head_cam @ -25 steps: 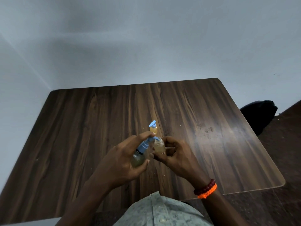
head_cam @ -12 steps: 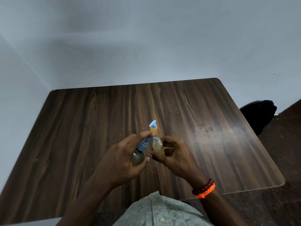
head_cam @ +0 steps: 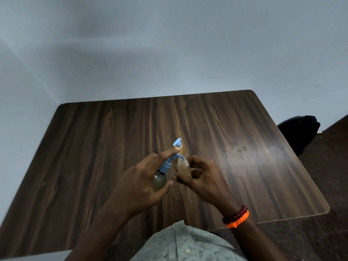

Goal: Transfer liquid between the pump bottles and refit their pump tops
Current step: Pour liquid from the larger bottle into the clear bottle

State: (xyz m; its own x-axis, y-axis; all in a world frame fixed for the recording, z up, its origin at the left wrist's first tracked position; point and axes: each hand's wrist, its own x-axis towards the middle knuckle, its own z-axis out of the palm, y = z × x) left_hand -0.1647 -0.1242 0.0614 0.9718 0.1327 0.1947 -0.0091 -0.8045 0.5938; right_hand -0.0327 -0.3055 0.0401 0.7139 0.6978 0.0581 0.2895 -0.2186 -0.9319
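My left hand (head_cam: 139, 183) grips a small clear bottle of pale liquid (head_cam: 159, 180) fitted with a blue pump top (head_cam: 168, 162); my forefinger lies on the pump head. The pump's nozzle points down at the open mouth of a second small bottle (head_cam: 183, 167), which holds yellowish liquid and has no top. My right hand (head_cam: 202, 178) holds that open bottle upright. Just behind the two, a third bottle (head_cam: 179, 148) with orange liquid and a blue pump top stands on the wooden table (head_cam: 94, 147).
The table's far edge meets a pale wall. A dark bag (head_cam: 299, 132) lies on the floor past the table's right side. Red and orange bracelets (head_cam: 236, 216) circle my right wrist.
Both hands and the two held bottles stay almost in place. The left forefinger keeps resting on the pump head, which sits slightly higher than before.
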